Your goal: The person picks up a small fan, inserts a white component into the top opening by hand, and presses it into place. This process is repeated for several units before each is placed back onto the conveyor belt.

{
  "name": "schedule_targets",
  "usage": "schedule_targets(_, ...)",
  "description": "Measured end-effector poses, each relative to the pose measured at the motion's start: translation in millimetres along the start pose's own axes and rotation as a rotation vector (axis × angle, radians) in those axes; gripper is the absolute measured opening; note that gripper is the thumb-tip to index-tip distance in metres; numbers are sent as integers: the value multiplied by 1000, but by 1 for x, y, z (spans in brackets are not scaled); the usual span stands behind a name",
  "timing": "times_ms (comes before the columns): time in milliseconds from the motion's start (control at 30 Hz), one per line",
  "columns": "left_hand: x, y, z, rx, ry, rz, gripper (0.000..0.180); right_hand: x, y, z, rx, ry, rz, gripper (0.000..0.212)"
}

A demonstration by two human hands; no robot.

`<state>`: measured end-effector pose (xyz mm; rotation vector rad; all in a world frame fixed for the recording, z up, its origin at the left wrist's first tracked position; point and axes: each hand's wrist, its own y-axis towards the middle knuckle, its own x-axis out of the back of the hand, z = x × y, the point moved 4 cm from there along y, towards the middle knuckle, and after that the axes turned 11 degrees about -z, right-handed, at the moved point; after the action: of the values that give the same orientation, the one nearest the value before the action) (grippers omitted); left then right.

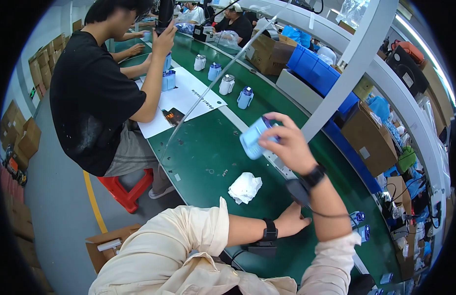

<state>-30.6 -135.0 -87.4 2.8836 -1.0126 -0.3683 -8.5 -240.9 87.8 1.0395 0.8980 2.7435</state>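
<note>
My right hand (286, 140) is closed around a small light blue plastic device (254, 139) with a ribbed side and a darker blue end. It holds the device tilted above the green worktable (208, 147). My left hand (292, 221) lies low over the table near my right forearm, fingers loosely stretched and nothing seen in them. Part of it is hidden by the dark unit at my right wrist. A crumpled white cloth or paper (245, 188) lies on the table, left of my hands.
Several similar devices, white (227, 84) and blue (245, 98), stand in a row ahead. More blue devices (364, 233) lie at right. A person in black (90, 98) sits at left, by a white sheet (205, 101). A grey post (343, 69) rises along the table's right side.
</note>
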Motion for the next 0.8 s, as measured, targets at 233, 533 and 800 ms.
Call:
schedule_targets(233,4,1,-40,131,-305,318,51,106,-131,60,31,51,90,21)
schedule_targets(533,-26,-34,-55,349,-398,947,73,121,-273,56,-241,71,-218,54)
schedule_targets(800,-20,-47,-50,99,37,693,69,122,-294,57,-174,-84,-263,48)
